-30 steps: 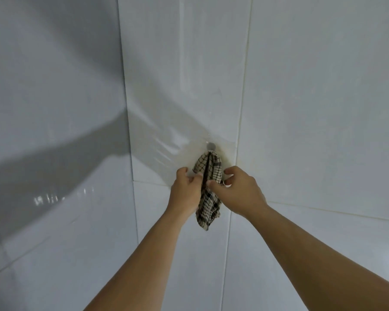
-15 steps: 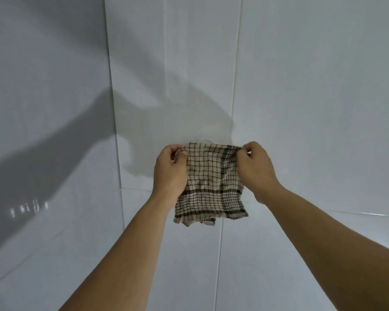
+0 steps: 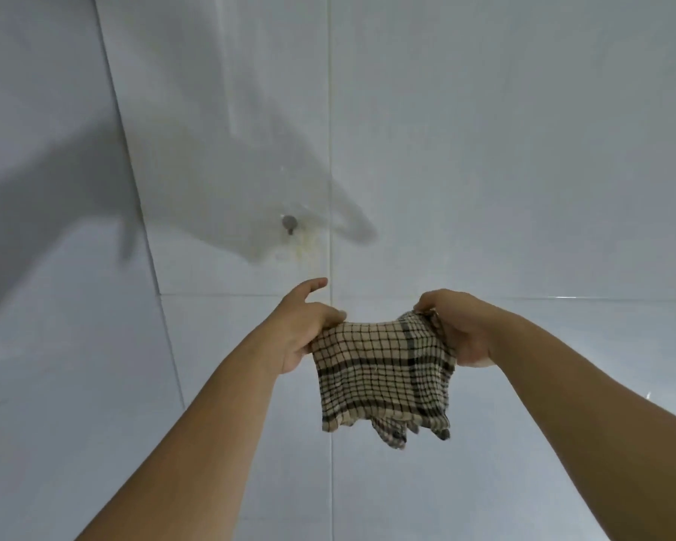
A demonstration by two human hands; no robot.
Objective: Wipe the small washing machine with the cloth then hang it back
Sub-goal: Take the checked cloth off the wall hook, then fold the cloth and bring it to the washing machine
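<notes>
Cloth (image 3: 383,369) was off the hook (image 3: 289,222) and held up in front of the tiled wall (image 3: 523,150), stretched between both hands. Hook stood bare on the wall, above and to the left of the hands, apart from the cloth. Washing machine not in view, so whether any wiping had been done could not be told from this frame; judged: either wiping remained, or only the re-hanging did. Left hand (image 3: 301,329) was closed on the cloth's upper left corner, one finger lifted free and pointing toward the wall. Right hand (image 3: 457,329) was closed over the bunched upper right corner. Cloth's top edge ran taut between the two grips; the rest hung below them, lower hem loose and uneven.
</notes>
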